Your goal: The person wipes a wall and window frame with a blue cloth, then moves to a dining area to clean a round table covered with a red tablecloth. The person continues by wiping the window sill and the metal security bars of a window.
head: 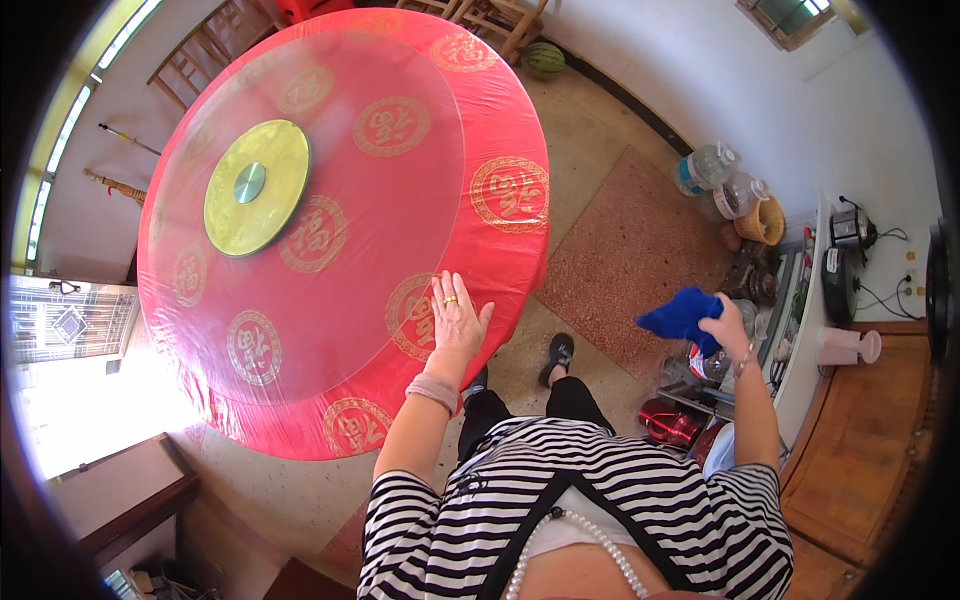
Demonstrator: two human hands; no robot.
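Observation:
My left hand (456,319) is over the near edge of a round table, its fingers apart and a ring on one of them. Whether the palm rests on the surface or hovers just above, I cannot tell. A red tablecloth (517,262) with gold medallions covers the table, under a clear round top layer (405,195). A yellow-green turntable (262,225) with a metal hub sits on it. Out to the right, my right hand (726,327) grips a bunched blue cloth (682,315), held in the air away from the table.
Large plastic bottles (709,166) and a yellow basket (760,222) stand by the right wall. A cluttered shelf unit (799,322) holds a pink pitcher (844,347). A red kettle (664,421) sits low beside my right. A watermelon (543,61) lies near wooden chairs (499,22).

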